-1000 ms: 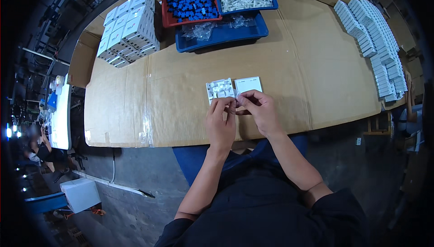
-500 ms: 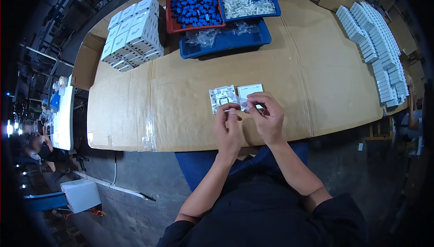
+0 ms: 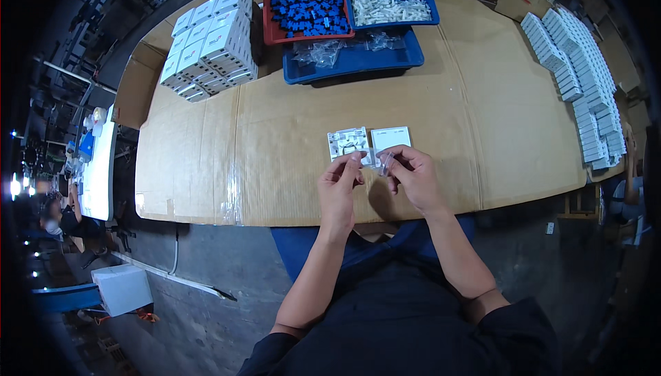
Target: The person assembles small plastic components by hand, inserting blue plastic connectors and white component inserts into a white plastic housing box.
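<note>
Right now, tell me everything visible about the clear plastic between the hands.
The clear plastic looks like thin, creased film, possibly a small bag, see-through with pale highlights. The right hand pinches it with its fingertips; it stretches toward the left hand, whose grip on it is unclear. It appears held just above the cardboard surface, on the near side of two white square pieces. Any contents are too small to tell.
</note>
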The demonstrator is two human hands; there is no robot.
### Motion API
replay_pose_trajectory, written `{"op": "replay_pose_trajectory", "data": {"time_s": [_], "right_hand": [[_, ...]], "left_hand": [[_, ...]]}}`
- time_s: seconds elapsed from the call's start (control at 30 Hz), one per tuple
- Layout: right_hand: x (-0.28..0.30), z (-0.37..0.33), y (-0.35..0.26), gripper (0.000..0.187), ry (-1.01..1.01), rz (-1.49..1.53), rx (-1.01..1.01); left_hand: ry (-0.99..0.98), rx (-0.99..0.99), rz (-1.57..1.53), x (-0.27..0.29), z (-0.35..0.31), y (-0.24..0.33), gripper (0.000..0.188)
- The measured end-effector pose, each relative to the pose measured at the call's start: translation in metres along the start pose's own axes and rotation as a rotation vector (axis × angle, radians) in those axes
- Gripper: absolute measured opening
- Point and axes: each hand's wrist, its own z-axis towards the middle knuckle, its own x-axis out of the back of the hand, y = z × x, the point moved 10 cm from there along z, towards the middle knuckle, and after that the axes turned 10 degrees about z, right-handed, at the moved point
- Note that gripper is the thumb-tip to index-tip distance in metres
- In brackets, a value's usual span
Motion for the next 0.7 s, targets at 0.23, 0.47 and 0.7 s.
{"op": "replay_pose_trajectory", "data": {"time_s": [0.23, 0.47, 0.7], "right_hand": [[0.002, -0.007, -0.015, 0.018, -0.019, -0.336, 0.028], [-0.014, -0.010, 0.002, 0.020, -0.142, -0.322, -0.106], [-0.015, -0.014, 0.007, 0.020, -0.147, -0.320, -0.153]], "left_hand": [[-0.062, -0.758, 0.834, -0.019, -0.026, 0.097, 0.070], [-0.279, -0.784, 1.096, -0.040, -0.043, 0.075, 0.059], [-0.186, -0.712, 0.980, -0.031, -0.042, 0.063, 0.053]]}}
